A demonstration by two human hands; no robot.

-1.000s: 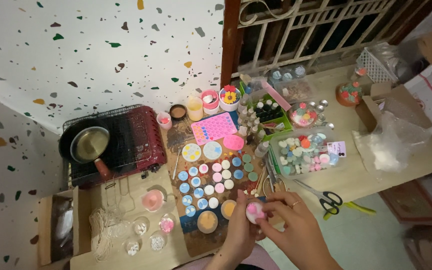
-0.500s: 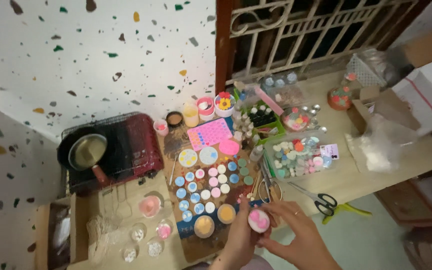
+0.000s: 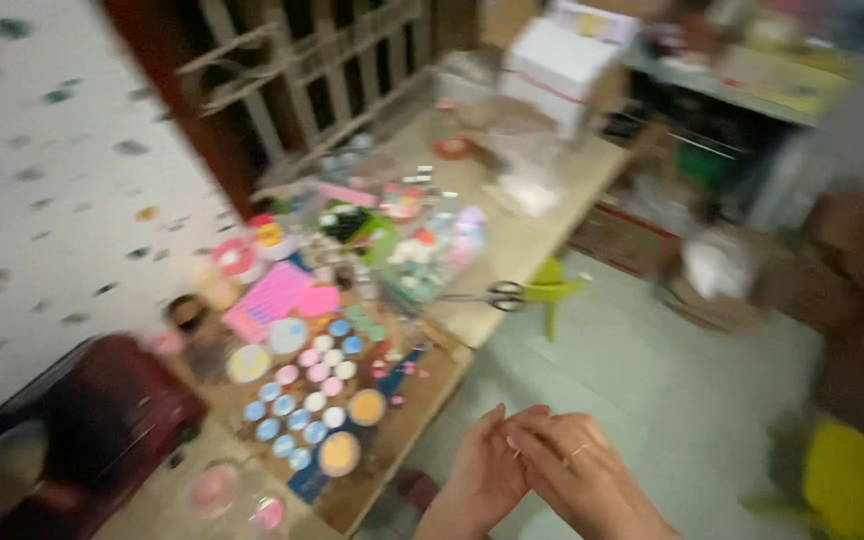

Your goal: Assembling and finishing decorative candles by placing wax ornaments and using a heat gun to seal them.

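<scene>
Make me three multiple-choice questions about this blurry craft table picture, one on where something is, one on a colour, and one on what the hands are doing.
1. Where do the scissors lie?
A. On the table edge nearest the pale floor
B. On top of the dark red stove
C. Inside the white box

2. What colour is the flat rectangular mould beside the rows of small round discs?
A. Black
B. Pink
C. Brown

3. How do the left hand and right hand stand?
A. Far apart, one on each table end
B. Pressed together over the floor, off the table
C. Flat on the stove

Answers: 1 A, the black handles sit on the table edge next to a yellow-green tool. 2 B, the mould shows bright pink. 3 B, the fingers meet below the table's edge; blur hides anything between them.
</scene>
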